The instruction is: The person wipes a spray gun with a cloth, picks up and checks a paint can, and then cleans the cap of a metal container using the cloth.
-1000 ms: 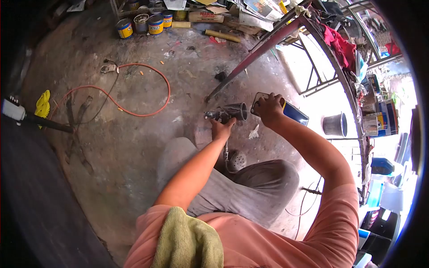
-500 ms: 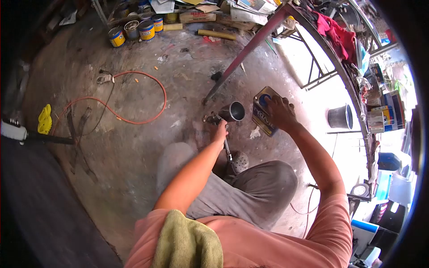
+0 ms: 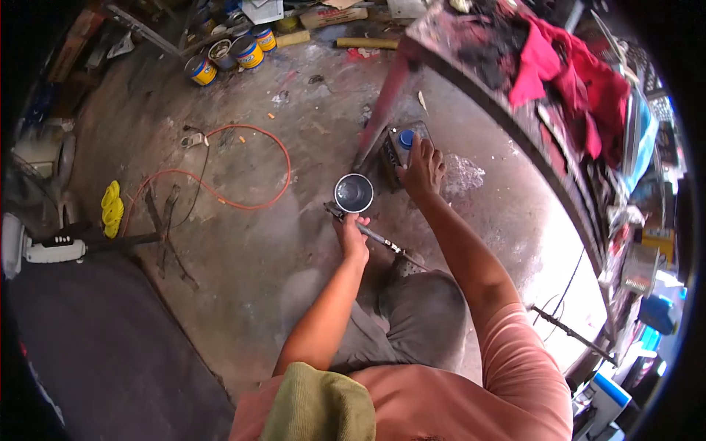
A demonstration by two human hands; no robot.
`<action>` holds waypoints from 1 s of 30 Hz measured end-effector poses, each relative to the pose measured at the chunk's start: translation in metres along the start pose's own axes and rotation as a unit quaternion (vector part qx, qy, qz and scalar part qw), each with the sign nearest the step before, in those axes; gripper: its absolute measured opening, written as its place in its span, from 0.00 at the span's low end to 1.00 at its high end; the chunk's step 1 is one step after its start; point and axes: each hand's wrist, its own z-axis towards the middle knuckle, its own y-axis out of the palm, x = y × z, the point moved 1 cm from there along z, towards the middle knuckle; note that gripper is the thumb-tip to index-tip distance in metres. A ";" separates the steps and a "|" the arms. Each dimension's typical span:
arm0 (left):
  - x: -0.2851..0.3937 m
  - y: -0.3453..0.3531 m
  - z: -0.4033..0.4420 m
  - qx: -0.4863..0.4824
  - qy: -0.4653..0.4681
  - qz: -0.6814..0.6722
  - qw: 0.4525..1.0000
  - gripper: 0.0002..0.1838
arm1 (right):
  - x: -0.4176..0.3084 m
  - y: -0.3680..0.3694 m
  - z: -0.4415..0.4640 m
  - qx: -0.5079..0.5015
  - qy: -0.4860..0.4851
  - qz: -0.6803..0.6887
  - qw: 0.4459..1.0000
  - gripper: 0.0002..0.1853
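In my left hand [image 3: 353,235], fingers closed round it, is a spray gun [image 3: 379,239]. Its round dark cup [image 3: 354,193] is uncovered, with the opening facing up towards me; I cannot tell how much is inside. A hose runs from the gun's lower end towards my shoe. My right hand [image 3: 424,170] grips the upper part of a rectangular metal tin [image 3: 393,158] with a round blue cap [image 3: 407,138]. The tin stands on the floor, just beyond and to the right of the cup. My fingers cover its right side.
A reddish table leg [image 3: 382,110] slants down close behind the tin. The bench top [image 3: 471,55] carries red cloth [image 3: 544,59]. An orange hose [image 3: 287,165] loops across the floor at left. Several paint cans [image 3: 246,51] stand at the back.
The tin has shifted left with my right hand, towards the table leg, and stands more upright. The gun's cup has turned from facing right to facing up. The view has shifted.
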 end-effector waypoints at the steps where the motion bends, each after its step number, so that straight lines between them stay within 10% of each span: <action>1: 0.003 0.000 -0.017 0.008 -0.011 -0.008 1.000 0.15 | -0.001 0.000 -0.002 0.002 -0.004 -0.008 1.000 0.51; 14: 0.071 0.015 -0.228 -0.064 -0.084 0.037 0.994 0.18 | -0.020 -0.209 -0.212 -0.161 -0.081 0.248 0.952 0.37; 30: 0.131 0.067 -0.565 -0.272 -0.101 0.292 0.911 0.28 | -0.041 -0.496 -0.374 -0.200 0.063 0.351 0.913 0.32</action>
